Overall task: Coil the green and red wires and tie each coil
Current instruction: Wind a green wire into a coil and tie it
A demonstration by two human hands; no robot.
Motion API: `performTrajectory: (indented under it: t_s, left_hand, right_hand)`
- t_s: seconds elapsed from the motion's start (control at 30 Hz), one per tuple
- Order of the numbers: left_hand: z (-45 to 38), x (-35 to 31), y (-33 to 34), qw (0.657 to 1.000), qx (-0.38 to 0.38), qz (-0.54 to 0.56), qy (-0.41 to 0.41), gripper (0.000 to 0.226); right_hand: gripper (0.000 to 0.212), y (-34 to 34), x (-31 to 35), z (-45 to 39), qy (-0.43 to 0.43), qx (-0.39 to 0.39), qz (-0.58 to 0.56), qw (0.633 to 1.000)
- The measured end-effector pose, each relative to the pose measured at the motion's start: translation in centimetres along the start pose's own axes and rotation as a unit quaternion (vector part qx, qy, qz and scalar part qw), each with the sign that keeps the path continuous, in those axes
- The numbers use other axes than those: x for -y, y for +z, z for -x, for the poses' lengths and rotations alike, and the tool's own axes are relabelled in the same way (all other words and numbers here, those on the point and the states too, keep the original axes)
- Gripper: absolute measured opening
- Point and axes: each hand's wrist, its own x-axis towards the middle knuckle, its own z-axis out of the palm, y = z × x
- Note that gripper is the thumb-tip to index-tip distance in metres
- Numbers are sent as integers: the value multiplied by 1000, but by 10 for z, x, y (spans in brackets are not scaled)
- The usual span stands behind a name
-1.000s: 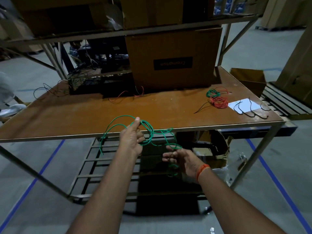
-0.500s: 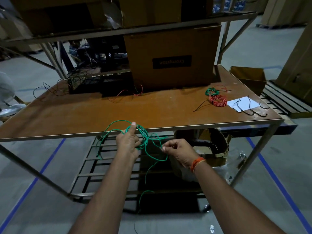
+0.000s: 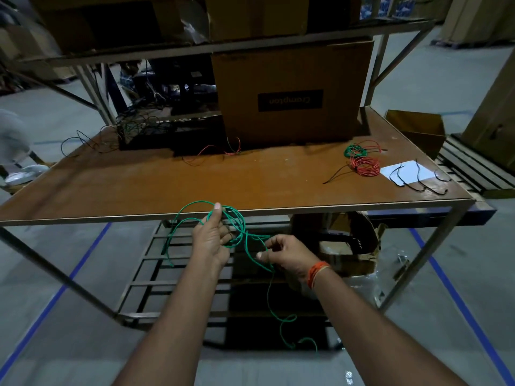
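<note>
Centre of frame, just below the table (image 3: 278, 211) edge: left hand (image 3: 211, 238) holds loose loops of the green wire (image 3: 242, 228), fingers curled through them, thumb up. Right hand (image 3: 287, 256), just right of it, pinches a strand of the same wire; the tail hangs down and curls low at centre. Right wrist wears an orange band (image 3: 317, 273). On the table, centre right: a green coil (image 3: 353, 150) touching a red coil (image 3: 365, 166); black ties (image 3: 418, 179) lie across white paper (image 3: 407, 172) beside them. Cardboard box (image 3: 289, 93) at upper centre.
</note>
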Motion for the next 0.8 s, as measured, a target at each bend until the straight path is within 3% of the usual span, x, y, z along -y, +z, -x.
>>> performTrajectory:
  t_s: [0.03,0.13,0.27,0.47,0.53,0.6,0.73,0.8]
  left_hand:
    - [-4,1,-3,1000,7,9,-4,34]
    - [-9,4,-9,1000,26,-5,-6,34]
    - [-9,9,-23,988,39,-137,54,34]
    - [-15,30,-48,948,22,-296,117,41]
    - [-13,33,-46,940,26,-315,126,36]
    - [-6,32,-41,934,31,-329,138,38]
    - [3,31,-35,914,25,-368,167,52]
    - [-4,35,-40,908,22,-385,166,51]
  right_hand:
    - [36,4,-5,-2,1,-2,27,1000]
    - [18,7,-8,-8,-33,-72,120,990]
    - [36,-5,12,-6,-63,-176,184,965]
    - [34,-12,37,-7,8,-192,272,943]
    - [27,-12,39,-4,-22,-132,172,976]
    - [17,-7,41,0,-31,-82,-22,996]
    - [41,-7,50,9,45,-1,-306,951]
    - [43,-13,51,11,82,56,-384,918]
